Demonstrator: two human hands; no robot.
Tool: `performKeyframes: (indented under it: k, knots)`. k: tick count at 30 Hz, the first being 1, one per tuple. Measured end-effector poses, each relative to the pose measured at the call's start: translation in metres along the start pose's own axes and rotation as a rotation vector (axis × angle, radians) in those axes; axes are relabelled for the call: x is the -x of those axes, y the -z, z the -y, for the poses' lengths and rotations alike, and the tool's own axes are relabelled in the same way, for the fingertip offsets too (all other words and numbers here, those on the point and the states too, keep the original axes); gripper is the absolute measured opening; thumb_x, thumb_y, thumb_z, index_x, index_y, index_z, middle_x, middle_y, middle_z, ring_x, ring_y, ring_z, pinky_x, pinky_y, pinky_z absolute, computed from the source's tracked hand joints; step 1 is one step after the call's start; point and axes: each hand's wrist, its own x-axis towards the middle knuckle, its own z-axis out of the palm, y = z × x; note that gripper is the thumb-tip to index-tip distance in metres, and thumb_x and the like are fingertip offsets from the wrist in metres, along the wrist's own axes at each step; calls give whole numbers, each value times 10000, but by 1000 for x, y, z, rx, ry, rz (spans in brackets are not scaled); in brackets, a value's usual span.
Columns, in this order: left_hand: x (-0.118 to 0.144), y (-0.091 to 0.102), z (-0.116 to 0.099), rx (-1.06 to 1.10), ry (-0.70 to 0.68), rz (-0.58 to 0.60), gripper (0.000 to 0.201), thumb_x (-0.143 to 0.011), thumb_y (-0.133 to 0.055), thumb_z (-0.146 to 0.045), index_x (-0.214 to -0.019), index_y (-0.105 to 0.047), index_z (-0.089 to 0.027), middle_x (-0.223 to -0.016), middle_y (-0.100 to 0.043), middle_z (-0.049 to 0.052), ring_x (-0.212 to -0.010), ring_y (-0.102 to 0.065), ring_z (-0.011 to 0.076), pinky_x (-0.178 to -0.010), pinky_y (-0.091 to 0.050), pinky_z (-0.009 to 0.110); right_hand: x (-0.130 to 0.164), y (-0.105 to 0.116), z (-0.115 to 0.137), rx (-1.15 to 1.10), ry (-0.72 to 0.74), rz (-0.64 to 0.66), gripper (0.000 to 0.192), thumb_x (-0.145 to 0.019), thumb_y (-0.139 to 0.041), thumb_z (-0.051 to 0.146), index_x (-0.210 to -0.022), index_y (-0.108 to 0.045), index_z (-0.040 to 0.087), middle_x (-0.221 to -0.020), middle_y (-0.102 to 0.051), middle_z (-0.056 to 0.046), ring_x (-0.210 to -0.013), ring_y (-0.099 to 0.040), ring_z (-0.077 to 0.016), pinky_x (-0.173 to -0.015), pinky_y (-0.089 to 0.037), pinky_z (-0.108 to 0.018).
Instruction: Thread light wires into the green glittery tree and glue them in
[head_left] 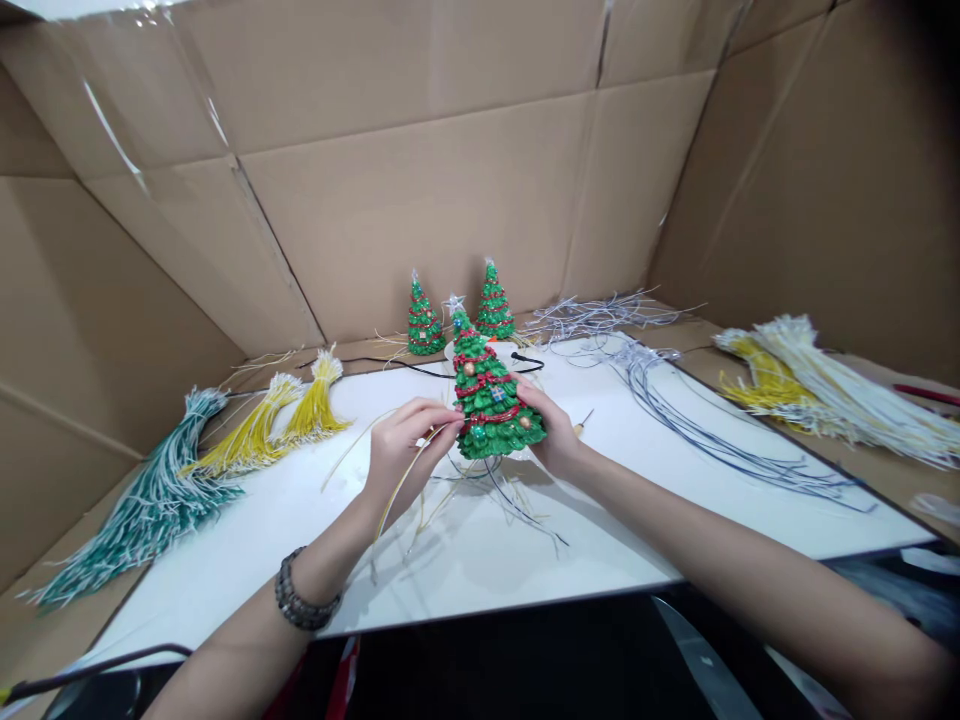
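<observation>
A small green Christmas tree figurine (pixel 486 390) with red garlands, coloured baubles and a star on top is held above the white board, leaning slightly. My right hand (pixel 553 425) grips it from the right side, fingers partly hidden behind it. On the left, my left hand (pixel 415 445) pinches a thin pale-yellow wire (pixel 401 485) at the tree's side, with the thumb and forefinger closed. Several thin dark and white wires (pixel 517 503) hang from beneath the tree's base. Whether the pinched wire's tip is inside the tree cannot be made out.
Two similar trees (pixel 425 320) stand at the back by the cardboard wall (pixel 420 190). Wire bundles lie left, teal (pixel 154 500) and yellow (pixel 311 400), and right, white (pixel 840 385). Loose blue-grey wires (pixel 697 430) spread over the white board (pixel 600 550). A pointed tool (pixel 581 425) lies behind my right hand.
</observation>
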Motion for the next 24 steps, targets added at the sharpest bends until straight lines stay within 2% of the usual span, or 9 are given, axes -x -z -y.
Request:
performKeyframes:
  k: [5,8,12,19,21,24]
  knots:
    - [5,-2,0,-144,-142,-66,70,-883,-661,-105,-889,-708,-156,-833,-731,42,-735,-680,101,-630,-539,178,2,-2,0,24,-7,-26,392,-692,-737,453,-1018,-671,246,-986,-720,10,-933,-663,-233,-847,-495,-343]
    - [7,-4,-2,-154,-155,-96,64,-885,-660,-110,-888,-700,-160,-828,-726,37,-726,-675,101,-618,-532,184,2,-1,-2,31,-4,-15,392,-711,-730,458,-1038,-669,250,-1020,-724,8,-971,-667,-241,-854,-498,-345]
    - [10,-8,-6,-57,-43,-99,75,-881,-668,-114,-830,-695,-163,-765,-703,15,-668,-644,89,-599,-512,186,1,1,-5,34,17,1,379,-737,-721,455,-1055,-668,256,-1039,-728,11,-1001,-673,-247,-870,-506,-354]
    - [15,-14,-6,179,264,-113,89,-889,-677,-196,-809,-716,-190,-779,-697,20,-686,-643,114,-560,-508,213,3,-2,-3,24,13,8,392,-730,-721,463,-1060,-668,258,-1064,-734,7,-1045,-674,-261,-905,-509,-373]
    - [16,-15,-4,210,295,-133,100,-888,-680,-213,-799,-716,-190,-784,-696,23,-685,-640,117,-558,-512,220,3,-3,-2,21,2,5,393,-729,-718,469,-1058,-666,260,-1077,-735,5,-1063,-671,-265,-914,-508,-378]
    - [17,-15,-3,210,260,-150,83,-884,-685,-199,-808,-718,-192,-782,-700,22,-695,-650,118,-591,-530,227,3,-4,-2,9,-7,3,394,-722,-721,471,-1053,-668,262,-1085,-734,7,-1085,-663,-264,-931,-501,-377]
